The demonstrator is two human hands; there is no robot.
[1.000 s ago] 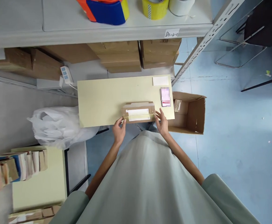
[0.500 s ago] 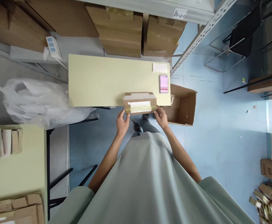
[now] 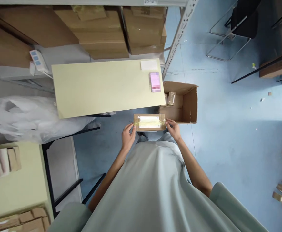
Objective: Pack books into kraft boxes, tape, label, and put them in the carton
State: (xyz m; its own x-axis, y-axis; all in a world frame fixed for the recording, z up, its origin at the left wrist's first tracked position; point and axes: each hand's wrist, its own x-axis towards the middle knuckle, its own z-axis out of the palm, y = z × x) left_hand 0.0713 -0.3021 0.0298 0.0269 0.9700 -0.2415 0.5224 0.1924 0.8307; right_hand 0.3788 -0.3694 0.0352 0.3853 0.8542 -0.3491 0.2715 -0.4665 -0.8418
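Blue floor [image 3: 228, 145], pale-yellow tabletop [image 3: 102, 87] | taped, labelled carton [image 3: 149, 123] had moved past the near edge, borne by hands alone | left hand [image 3: 128, 137], right hand [image 3: 175, 130] gripped opposite ends | open cardboard box [image 3: 190, 108] nearby

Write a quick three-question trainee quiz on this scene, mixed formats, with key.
1. True or false: the labelled box is held off the pale tabletop, between the left hand and right hand.

2. What sits inside the open carton?
a) Rolls of tape
b) Small boxes
c) A power strip

3. Fill in: the pink-faced item lies on the tabletop beside a ____ rectangle.

Key: 1 true; 2 b; 3 white
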